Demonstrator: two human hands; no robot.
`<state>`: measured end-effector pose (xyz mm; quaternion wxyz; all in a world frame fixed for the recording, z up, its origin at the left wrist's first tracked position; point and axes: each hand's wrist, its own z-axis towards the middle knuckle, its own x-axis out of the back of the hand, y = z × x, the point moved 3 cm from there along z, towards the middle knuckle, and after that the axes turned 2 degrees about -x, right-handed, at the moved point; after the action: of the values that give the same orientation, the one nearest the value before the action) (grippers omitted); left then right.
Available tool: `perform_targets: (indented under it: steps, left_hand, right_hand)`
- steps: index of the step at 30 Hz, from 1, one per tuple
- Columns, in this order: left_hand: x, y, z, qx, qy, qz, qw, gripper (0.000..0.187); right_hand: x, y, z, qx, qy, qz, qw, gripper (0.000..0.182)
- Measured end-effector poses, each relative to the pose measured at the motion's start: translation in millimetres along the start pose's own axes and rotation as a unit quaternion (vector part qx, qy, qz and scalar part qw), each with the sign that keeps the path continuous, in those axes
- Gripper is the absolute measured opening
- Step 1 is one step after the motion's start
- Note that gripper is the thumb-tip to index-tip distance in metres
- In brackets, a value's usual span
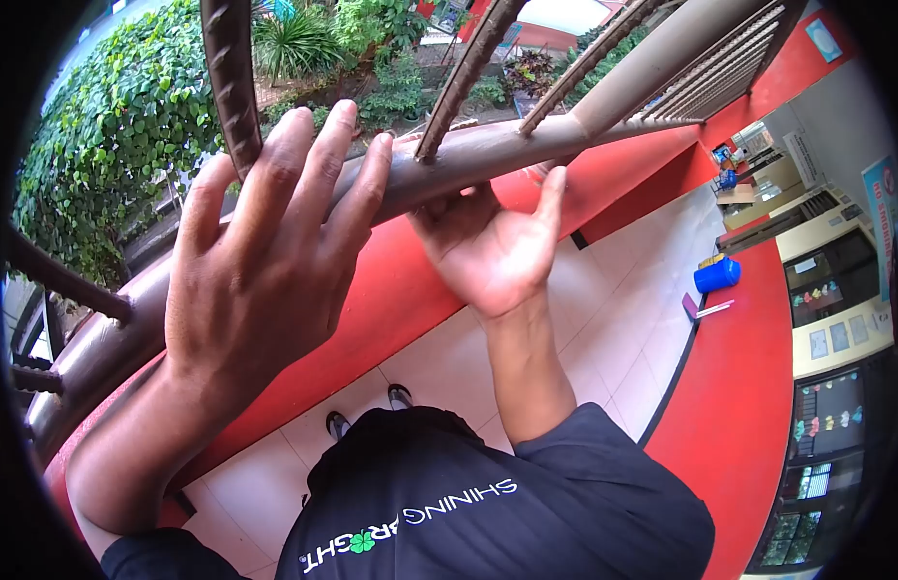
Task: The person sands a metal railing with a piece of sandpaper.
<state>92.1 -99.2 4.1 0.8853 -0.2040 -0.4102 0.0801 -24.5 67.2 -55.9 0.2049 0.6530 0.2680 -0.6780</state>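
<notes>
Both hands are up on the brown railing [468, 159], which runs across the view from low on the left to high on the right, just beyond the person's chest. The left hand [260, 261] lies flat over the top of the rail, fingers [323, 164] spread and loose, not clenched, the tips reaching past the far side near a twisted upright bar [231, 82]. The right hand [492, 251] comes at the same rail from below, palm turned toward the camera, thumb side up; its fingertips curl behind the rail, so whether they actually grip it cannot be told. Another slanted bar [463, 72] meets the rail right between the two hands. Beyond the railing, on the far left, there is a wall of green ivy [110, 126]. Below the rail runs a red ledge [410, 300], then a pale tiled floor [603, 329] with the person's shoes [398, 395] showing. On the right, a blue cup [717, 275] stands on a red counter [739, 406].
</notes>
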Motion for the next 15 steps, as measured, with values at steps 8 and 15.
perform_targets:
  steps: [8, 15]
  left_hand:
    - [2, -1, 0, -0.001, -0.020, -0.003, 1.000, 0.056]
    - [5, -1, -1, 0.004, -0.034, -0.046, 0.998, 0.066]
  right_hand:
    - [7, -5, 3, -0.032, -0.069, 0.012, 0.997, 0.093]
    - [-8, 10, 12, 0.014, -0.045, 0.043, 0.998, 0.087]
